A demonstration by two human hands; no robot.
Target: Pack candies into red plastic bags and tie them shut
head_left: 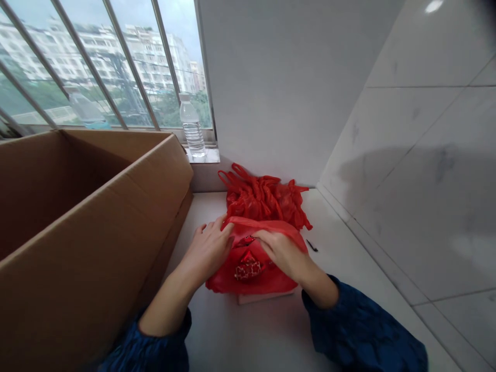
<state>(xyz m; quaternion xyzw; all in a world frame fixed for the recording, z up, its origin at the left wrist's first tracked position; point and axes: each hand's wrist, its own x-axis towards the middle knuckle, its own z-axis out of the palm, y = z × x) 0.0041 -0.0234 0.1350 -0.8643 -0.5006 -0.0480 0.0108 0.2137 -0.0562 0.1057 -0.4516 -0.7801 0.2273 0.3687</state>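
Observation:
A thin red plastic bag (228,281) lies spread open on the white surface. My left hand (209,248) is at its left side, the fingers curled over the bag's edge. My right hand (281,253) reaches in from the right, below the raised far rim. Its fingers are bent together beside a shiny red wrapper (245,241); whether they grip it is unclear. Nearer to me in the bag sits a small red patterned packet (248,269). Under the bag, the edge of a flat pale pink thing (265,297) shows.
A heap of tied red plastic bags (263,199) lies against the back wall. To the left stands a big open cardboard box (127,206). A clear bottle (191,126) stands on the windowsill, and a small black object (312,245) lies at right.

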